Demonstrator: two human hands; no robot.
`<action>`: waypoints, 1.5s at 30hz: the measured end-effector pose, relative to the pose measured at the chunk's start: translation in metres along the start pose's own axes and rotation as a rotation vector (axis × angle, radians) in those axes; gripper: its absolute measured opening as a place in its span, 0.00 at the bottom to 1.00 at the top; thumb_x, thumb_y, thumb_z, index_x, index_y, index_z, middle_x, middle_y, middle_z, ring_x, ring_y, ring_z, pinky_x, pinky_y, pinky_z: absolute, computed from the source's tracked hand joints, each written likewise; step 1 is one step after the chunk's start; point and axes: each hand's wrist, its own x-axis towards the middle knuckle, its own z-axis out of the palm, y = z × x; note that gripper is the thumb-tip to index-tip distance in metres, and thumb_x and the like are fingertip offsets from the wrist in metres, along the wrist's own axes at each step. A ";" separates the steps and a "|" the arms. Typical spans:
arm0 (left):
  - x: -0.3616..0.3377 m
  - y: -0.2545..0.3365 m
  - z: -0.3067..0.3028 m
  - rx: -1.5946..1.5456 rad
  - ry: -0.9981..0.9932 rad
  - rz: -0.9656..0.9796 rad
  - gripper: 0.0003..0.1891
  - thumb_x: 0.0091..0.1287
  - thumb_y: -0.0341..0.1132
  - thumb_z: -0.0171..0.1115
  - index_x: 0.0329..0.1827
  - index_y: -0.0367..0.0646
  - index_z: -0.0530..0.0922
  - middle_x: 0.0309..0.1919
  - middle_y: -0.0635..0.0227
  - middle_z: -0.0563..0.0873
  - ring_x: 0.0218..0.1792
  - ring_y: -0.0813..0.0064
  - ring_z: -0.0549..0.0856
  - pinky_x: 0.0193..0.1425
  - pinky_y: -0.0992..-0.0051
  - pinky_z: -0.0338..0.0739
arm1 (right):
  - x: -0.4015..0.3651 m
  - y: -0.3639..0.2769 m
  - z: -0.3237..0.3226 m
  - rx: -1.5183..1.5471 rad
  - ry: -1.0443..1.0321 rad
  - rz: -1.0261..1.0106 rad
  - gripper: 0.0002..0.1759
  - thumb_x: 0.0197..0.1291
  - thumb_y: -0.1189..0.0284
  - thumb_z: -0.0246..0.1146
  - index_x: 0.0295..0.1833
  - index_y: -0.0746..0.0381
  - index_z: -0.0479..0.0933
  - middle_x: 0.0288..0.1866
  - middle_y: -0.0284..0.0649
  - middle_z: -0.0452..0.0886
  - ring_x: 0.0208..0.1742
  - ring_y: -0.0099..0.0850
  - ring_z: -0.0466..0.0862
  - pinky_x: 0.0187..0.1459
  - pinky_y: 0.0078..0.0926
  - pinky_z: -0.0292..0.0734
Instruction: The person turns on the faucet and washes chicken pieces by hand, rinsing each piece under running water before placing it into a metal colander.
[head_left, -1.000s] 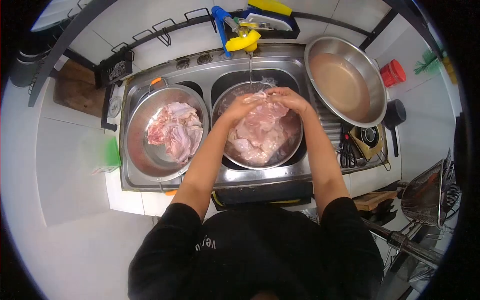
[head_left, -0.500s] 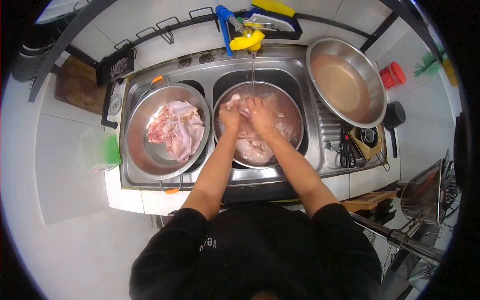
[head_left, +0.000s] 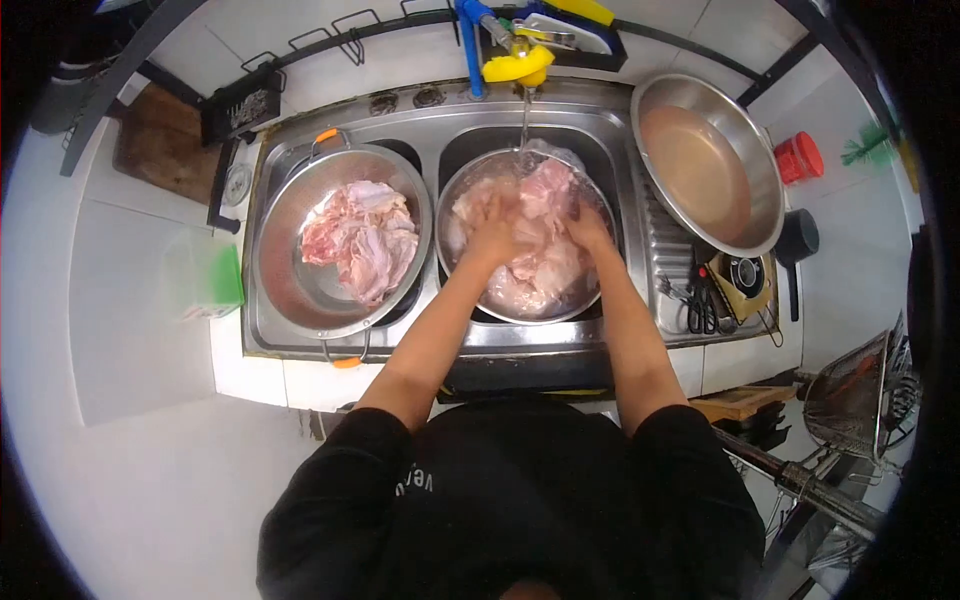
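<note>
Raw chicken pieces (head_left: 556, 270) lie in water in a round metal bowl (head_left: 520, 319), which sits in the right sink basin. My left hand (head_left: 491, 240) rests on the chicken at the bowl's left side, fingers spread and partly under water. At the right side, my right hand (head_left: 588, 228) reaches in beside a pinkish piece, its fingers apart and partly hidden by water. Water runs from the tap (head_left: 524, 62) with a yellow piece around it, into the back of the bowl. More raw chicken (head_left: 362, 235) lies in a metal pan (head_left: 280, 275) with orange handles on the left.
A large metal basin (head_left: 755, 205) of cloudy water stands on the right drainboard. Close by are scissors (head_left: 703, 310), a small dark pot (head_left: 797, 235) and a red cup (head_left: 799, 158). A green container (head_left: 225, 280) is at the left.
My hands have moved apart, the right one toward the bowl's right side. The chicken has shifted, with a pink piece now near the back. The view has moved slightly.
</note>
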 end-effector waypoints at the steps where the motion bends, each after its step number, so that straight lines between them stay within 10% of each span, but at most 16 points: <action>1: 0.002 -0.005 0.006 0.001 0.003 -0.009 0.48 0.50 0.61 0.64 0.69 0.42 0.58 0.68 0.45 0.57 0.69 0.46 0.55 0.70 0.59 0.54 | 0.000 0.009 0.004 0.024 -0.107 0.110 0.45 0.51 0.48 0.62 0.68 0.63 0.58 0.61 0.56 0.70 0.64 0.48 0.69 0.64 0.37 0.62; 4: 0.010 -0.020 0.031 0.073 0.070 0.019 0.56 0.44 0.72 0.57 0.71 0.42 0.55 0.69 0.46 0.55 0.72 0.46 0.45 0.73 0.61 0.47 | -0.001 0.031 0.018 0.069 -0.126 0.240 0.46 0.49 0.43 0.60 0.65 0.66 0.63 0.60 0.58 0.70 0.64 0.49 0.69 0.64 0.36 0.62; 6: 0.016 -0.025 0.031 0.204 0.004 0.011 0.48 0.44 0.74 0.55 0.59 0.41 0.73 0.64 0.50 0.68 0.70 0.49 0.55 0.69 0.52 0.54 | 0.016 0.069 0.048 0.083 -0.113 0.210 0.43 0.50 0.46 0.61 0.64 0.66 0.64 0.57 0.54 0.74 0.60 0.44 0.73 0.60 0.33 0.66; 12: 0.014 -0.030 0.000 0.066 -0.210 -0.027 0.47 0.44 0.76 0.54 0.52 0.40 0.78 0.52 0.52 0.80 0.52 0.56 0.80 0.58 0.66 0.71 | -0.026 -0.001 0.009 0.074 -0.352 0.168 0.52 0.41 0.41 0.67 0.64 0.67 0.65 0.58 0.53 0.72 0.61 0.38 0.71 0.59 0.30 0.66; 17: 0.013 -0.032 0.011 0.106 -0.164 -0.043 0.47 0.44 0.75 0.54 0.53 0.39 0.77 0.51 0.52 0.80 0.53 0.59 0.79 0.57 0.68 0.72 | -0.032 -0.006 -0.012 0.320 -0.335 0.229 0.55 0.34 0.43 0.74 0.64 0.67 0.65 0.54 0.48 0.76 0.53 0.31 0.76 0.51 0.29 0.73; 20: 0.009 -0.025 0.006 0.141 -0.109 -0.010 0.44 0.48 0.72 0.54 0.52 0.38 0.78 0.50 0.52 0.80 0.52 0.58 0.80 0.56 0.67 0.72 | -0.030 -0.014 -0.024 0.458 -0.660 0.224 0.56 0.32 0.44 0.75 0.63 0.69 0.64 0.56 0.48 0.75 0.56 0.33 0.75 0.51 0.30 0.73; 25: 0.012 -0.027 0.019 0.194 -0.175 0.004 0.35 0.57 0.65 0.52 0.50 0.39 0.79 0.48 0.54 0.82 0.50 0.59 0.81 0.53 0.65 0.74 | -0.027 -0.047 -0.042 -0.195 -0.462 -0.068 0.51 0.33 0.48 0.74 0.62 0.65 0.66 0.57 0.52 0.74 0.56 0.43 0.76 0.54 0.36 0.72; 31: 0.012 -0.027 0.025 0.244 -0.220 0.006 0.29 0.61 0.60 0.51 0.48 0.42 0.80 0.45 0.58 0.83 0.48 0.63 0.82 0.50 0.66 0.76 | -0.067 -0.074 -0.018 -0.510 -0.050 0.067 0.38 0.43 0.57 0.68 0.61 0.59 0.67 0.58 0.49 0.73 0.57 0.50 0.74 0.59 0.47 0.67; 38: 0.003 -0.043 0.012 -0.002 -0.144 -0.037 0.31 0.60 0.59 0.53 0.51 0.38 0.77 0.49 0.51 0.80 0.49 0.57 0.81 0.54 0.62 0.73 | -0.045 -0.026 0.020 -0.905 -0.011 -0.162 0.39 0.48 0.58 0.65 0.65 0.59 0.61 0.63 0.49 0.67 0.60 0.56 0.69 0.56 0.47 0.67; 41: -0.001 -0.045 0.004 -0.073 -0.002 -0.018 0.33 0.62 0.60 0.50 0.54 0.36 0.74 0.50 0.49 0.79 0.49 0.53 0.80 0.54 0.61 0.73 | -0.048 -0.051 -0.008 -0.777 0.235 -0.290 0.27 0.58 0.59 0.56 0.63 0.57 0.66 0.55 0.53 0.74 0.53 0.50 0.77 0.57 0.49 0.67; 45: -0.009 -0.010 -0.029 -0.168 0.068 -0.053 0.36 0.64 0.58 0.49 0.61 0.32 0.67 0.50 0.43 0.77 0.49 0.52 0.80 0.54 0.60 0.73 | -0.018 -0.103 -0.035 0.247 -0.354 0.072 0.28 0.57 0.56 0.60 0.60 0.60 0.70 0.48 0.52 0.79 0.43 0.43 0.81 0.47 0.44 0.75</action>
